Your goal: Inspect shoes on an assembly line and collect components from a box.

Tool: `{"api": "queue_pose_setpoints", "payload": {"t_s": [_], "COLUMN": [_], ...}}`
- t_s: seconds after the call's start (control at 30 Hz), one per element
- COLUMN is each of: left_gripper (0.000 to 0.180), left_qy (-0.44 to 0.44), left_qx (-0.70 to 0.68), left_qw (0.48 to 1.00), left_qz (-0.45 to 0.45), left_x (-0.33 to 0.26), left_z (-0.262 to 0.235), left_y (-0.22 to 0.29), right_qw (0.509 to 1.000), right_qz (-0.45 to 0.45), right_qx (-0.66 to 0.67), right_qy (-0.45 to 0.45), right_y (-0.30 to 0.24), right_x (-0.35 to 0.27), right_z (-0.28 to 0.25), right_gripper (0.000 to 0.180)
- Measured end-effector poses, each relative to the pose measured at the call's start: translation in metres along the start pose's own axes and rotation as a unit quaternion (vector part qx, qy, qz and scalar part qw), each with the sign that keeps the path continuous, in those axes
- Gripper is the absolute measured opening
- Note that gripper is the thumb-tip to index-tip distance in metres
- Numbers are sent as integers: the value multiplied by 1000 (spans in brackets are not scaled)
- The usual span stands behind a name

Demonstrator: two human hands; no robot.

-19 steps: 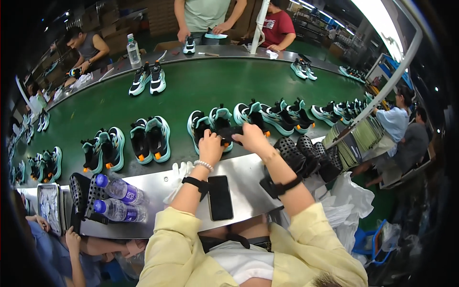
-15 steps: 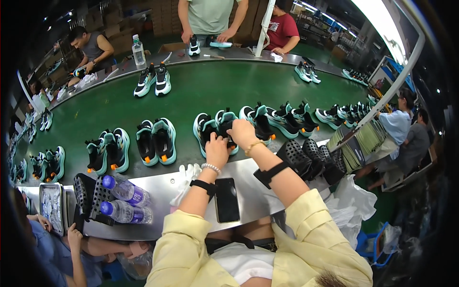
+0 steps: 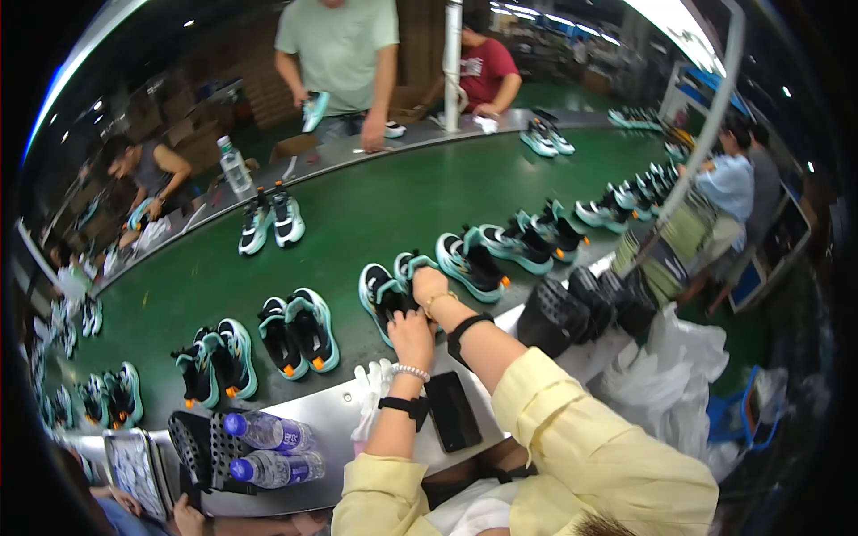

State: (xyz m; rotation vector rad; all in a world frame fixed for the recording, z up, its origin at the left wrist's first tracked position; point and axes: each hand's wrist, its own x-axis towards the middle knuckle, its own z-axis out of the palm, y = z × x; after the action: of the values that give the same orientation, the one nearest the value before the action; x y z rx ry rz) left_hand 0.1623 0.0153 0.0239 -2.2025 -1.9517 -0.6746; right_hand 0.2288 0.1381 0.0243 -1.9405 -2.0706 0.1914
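Green belt: both hands (image 3: 420,308) on sneaker pair (image 3: 393,288)

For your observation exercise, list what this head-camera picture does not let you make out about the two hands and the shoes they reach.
- Left hand, head view: its fingertips lie on the near shoe; the back of the hand hides any grip.
- Right hand: its fingers are behind the second shoe, so any grip is unclear.
- Far shoes: too small and bent by the lens.
- Black phone: screen dark.
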Motion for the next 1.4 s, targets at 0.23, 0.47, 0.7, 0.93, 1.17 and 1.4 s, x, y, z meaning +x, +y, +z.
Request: {"api": "queue_pose_setpoints", "payload": {"t_s": [0.23,0.47,0.7,0.93,1.17,1.4], "left_gripper": [23,33,49,62,40,58], "left_qy": [15,20,-59,-196,-46,-32], "left_qx": [82,-138,-230,-115,-234,-395], "left_qw": [996,981,971,974,968,911], "left_qz": [-13,132,-19,16,-82,-119], "left_x": [20,57,79,85,68,114], "left_z": [-6,-23,15,30,-5,83], "left_y": [-42,75,131,111,92,26], "right_qw": [972,978,984,981,989,980], "right_qz": [-183,70,39,33,-99,-91], "right_qx": [146,-143,-165,-155,-72,-42], "right_qy": [30,133,56,112,82,-174], "right_y": [11,164,201,198,169,117], "right_x": [-89,-189,-201,-204,-169,-34], "right_z": [-127,-263,-229,-247,-268,-206], "right_gripper": [26,40,51,55,58,53]}}
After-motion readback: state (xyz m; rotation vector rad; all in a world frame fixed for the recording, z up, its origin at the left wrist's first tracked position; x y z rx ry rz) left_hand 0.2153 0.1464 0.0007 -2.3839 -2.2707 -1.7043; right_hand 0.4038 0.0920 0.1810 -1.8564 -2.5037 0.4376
